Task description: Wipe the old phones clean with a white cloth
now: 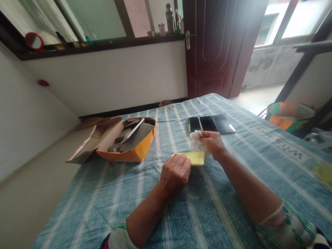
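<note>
A yellow phone (196,158) lies flat on the striped bedsheet, its right end in plain sight. My left hand (176,169) is closed over its left end, hiding that part. Just above the phone's right end, my right hand (213,142) pinches a crumpled white tissue (196,139) that hangs from the fingers. Beyond the tissue, two dark-screened phones, one (194,123) and another (208,123), lie side by side. A larger dark tablet-like device (224,123) sits against them on the right.
An open orange cardboard box (141,152) with several phones inside stands at left, its lid (85,147) folded outward. The blue striped sheet (124,204) ends at left above the floor. A dark red door (212,48) is at the back, and a yellow-green item (323,173) lies far right.
</note>
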A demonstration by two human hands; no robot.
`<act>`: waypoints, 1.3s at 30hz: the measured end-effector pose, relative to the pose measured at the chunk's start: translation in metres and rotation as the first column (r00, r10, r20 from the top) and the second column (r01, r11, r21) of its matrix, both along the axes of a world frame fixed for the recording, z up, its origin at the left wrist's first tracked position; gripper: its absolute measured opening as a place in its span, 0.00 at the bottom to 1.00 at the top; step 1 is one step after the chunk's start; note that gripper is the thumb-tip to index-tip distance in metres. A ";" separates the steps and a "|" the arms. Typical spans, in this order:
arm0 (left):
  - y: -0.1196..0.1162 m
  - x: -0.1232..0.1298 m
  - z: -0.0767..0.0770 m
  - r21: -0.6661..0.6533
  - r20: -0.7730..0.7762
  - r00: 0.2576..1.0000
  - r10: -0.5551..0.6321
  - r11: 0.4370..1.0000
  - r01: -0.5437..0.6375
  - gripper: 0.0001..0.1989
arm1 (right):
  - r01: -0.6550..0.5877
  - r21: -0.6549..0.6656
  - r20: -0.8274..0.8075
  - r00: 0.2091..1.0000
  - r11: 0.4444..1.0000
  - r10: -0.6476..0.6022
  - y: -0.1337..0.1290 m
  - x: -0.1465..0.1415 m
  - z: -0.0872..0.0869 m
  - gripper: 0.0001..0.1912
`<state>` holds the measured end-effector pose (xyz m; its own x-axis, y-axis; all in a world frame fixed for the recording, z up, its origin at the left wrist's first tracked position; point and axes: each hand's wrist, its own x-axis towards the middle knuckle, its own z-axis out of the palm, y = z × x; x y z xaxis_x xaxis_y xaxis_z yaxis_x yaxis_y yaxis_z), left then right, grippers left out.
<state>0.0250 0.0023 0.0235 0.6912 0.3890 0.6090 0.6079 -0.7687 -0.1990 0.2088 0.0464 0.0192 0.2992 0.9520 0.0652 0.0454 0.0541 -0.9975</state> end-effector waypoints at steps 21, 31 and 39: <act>0.021 0.000 0.001 -0.412 -0.139 0.990 0.008 0.909 -0.065 0.11 | 0.212 0.078 -0.006 0.977 0.974 -0.212 0.000 0.044 0.010 0.23; 0.039 -0.052 -0.002 -0.704 -0.017 0.992 0.128 0.703 -0.103 0.38 | 0.023 0.420 0.717 0.604 0.907 -0.347 -0.048 0.031 -0.009 0.16; 0.038 -0.052 -0.010 -0.715 0.076 0.994 0.080 0.699 -0.002 0.35 | -0.192 0.255 0.963 0.140 0.948 -0.230 -0.063 -0.024 -0.051 0.19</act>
